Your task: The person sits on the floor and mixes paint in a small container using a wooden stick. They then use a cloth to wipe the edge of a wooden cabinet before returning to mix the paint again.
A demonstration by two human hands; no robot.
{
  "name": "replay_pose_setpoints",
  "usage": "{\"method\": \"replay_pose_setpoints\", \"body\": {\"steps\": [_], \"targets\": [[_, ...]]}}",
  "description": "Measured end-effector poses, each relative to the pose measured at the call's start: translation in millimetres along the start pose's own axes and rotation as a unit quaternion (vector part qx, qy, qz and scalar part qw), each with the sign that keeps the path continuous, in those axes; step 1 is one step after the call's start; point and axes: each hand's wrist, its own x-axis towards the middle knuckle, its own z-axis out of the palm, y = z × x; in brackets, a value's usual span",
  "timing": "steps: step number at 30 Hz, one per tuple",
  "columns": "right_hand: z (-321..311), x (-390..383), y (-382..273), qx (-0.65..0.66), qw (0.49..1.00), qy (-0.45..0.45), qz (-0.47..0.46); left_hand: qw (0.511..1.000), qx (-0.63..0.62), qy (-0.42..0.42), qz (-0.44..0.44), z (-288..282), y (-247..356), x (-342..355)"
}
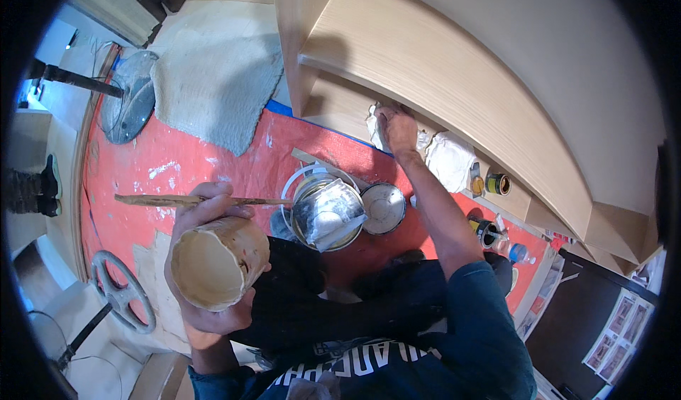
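Note:
My left hand (191,220) is wrapped round a tan paper cup (221,262) stained with drips, its open mouth showing a pale inside. The same hand holds a long, thin brown stick (162,200), possibly a brush, across the top of the cup. My right arm stretches forward to the low shelf. There my right hand (399,127) grips a crumpled white cloth (374,128), its fingertips partly hidden by the cloth and the shelf's shadow. A second white cloth (450,161) lies just right of that hand.
Before my knees stand a can with a silvery sheet (328,212) over it and a round pale lid or tub (384,208). Small open cans (499,183) and a clear bottle (519,252) are at right. Wooden shelving (440,45) overhangs my right hand. Red sheeting (191,152) covers the floor.

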Motion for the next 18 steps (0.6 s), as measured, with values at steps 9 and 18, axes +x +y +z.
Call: {"method": "replay_pose_setpoints", "body": {"steps": [9, 18], "targets": [[-4.1, 5.2, 5.1, -0.021, 0.999, -0.038, 0.003, 0.989, -0.122, 0.043, -0.075, 13.2, 18.3, 5.2], [-16.3, -12.6, 16.8, 0.024, 1.000, -0.004, 0.016, 0.991, -0.103, 0.050, -0.063, 5.0, 9.0, 2.1]]}}
